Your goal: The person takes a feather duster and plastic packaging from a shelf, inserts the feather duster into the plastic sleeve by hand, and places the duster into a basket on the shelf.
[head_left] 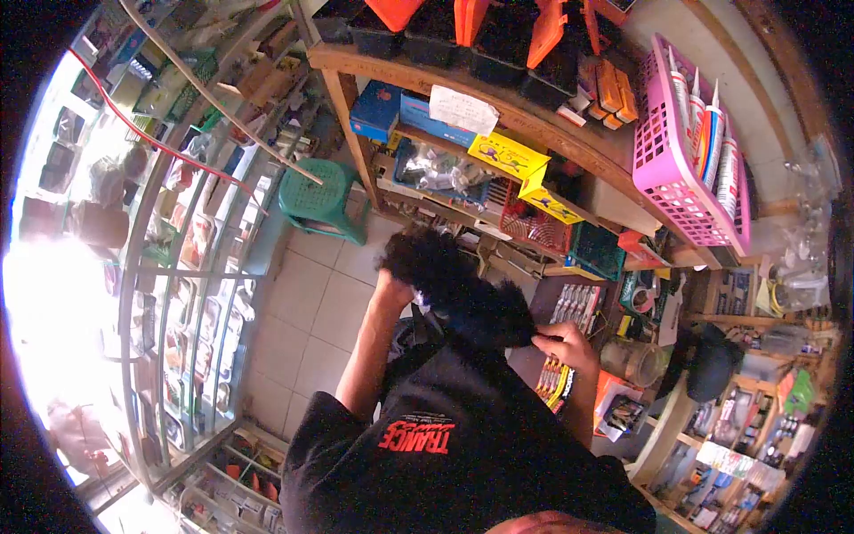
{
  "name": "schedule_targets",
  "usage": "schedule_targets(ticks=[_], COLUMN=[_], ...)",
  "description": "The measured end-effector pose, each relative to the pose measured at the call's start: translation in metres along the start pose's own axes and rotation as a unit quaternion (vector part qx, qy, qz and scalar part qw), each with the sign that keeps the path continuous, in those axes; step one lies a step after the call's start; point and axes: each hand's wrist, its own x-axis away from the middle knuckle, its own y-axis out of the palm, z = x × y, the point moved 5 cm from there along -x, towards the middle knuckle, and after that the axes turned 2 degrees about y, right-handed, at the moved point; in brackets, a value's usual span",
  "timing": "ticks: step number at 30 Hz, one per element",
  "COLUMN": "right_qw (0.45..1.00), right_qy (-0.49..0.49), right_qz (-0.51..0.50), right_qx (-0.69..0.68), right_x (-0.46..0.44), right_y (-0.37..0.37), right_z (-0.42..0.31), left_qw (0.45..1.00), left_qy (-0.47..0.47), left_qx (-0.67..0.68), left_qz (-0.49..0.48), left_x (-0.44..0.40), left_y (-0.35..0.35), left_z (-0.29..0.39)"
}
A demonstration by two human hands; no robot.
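Note:
A black, fluffy feather duster (471, 289) stretches across in front of my chest, its tufts hiding any handle. My left hand (397, 290) is closed at its left end, with the fingers mostly covered by the dark tufts. At the right end, my right hand (569, 345) pinches the duster between thumb and fingers. Something small and pale shows beside my left hand, too covered to make out. Below lies the front of my black T-shirt (498, 427) with red lettering.
A glass display case (169, 273) lines the left. A green plastic stool (322, 198) stands on the tiled floor (298, 298). Wooden shelves (498, 84) ahead hold boxes, bins and a pink basket (663, 169) of sealant tubes. Packed shelves (738, 418) fill the right side.

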Motion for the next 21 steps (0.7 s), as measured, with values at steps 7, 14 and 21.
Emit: schedule_targets(ticks=[7,14,21], right_qw=[0.998,0.999,0.998], right_qy=[-0.025,0.006,0.021], right_qz=[-0.035,0.051,0.013], right_qx=[0.039,0.0,-0.063], right_x=[-0.001,0.007,0.009], right_y=[-0.001,-0.005,-0.004], right_z=[0.002,0.009,0.002], left_qw=[0.981,0.992,0.987], left_qy=[0.025,-0.082,-0.01], left_qx=[-0.191,0.09,-0.114], left_qz=[0.039,0.023,0.112], left_x=[-0.001,-0.007,0.008], left_y=[0.003,-0.013,0.022], left_z=[-0.012,-0.019,-0.015])
